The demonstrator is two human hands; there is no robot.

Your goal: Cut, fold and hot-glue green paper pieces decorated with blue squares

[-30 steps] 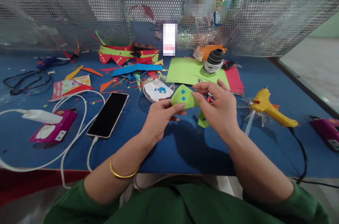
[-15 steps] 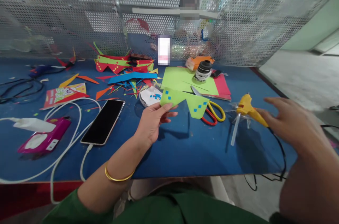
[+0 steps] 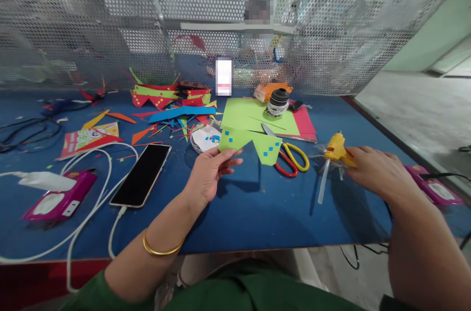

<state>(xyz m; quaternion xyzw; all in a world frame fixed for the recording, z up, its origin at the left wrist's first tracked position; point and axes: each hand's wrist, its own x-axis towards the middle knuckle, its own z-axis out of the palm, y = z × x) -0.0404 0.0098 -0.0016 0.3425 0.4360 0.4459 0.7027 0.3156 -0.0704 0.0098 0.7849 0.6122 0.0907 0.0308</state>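
Table: blue top, with one pair of scissors near its middle.
Room: perforated metal screen stands behind the scissors; pale floor shows beyond them to the right.
Left hand: thumb and fingers pinch one green paper cutout, just left of the scissors.
Right hand: on the handle of one yellow glue gun, right of the scissors; how tightly it closes, I cannot tell.
Counts: five blue squares visible on the cutout; one dark-screened phone, well left of the scissors.
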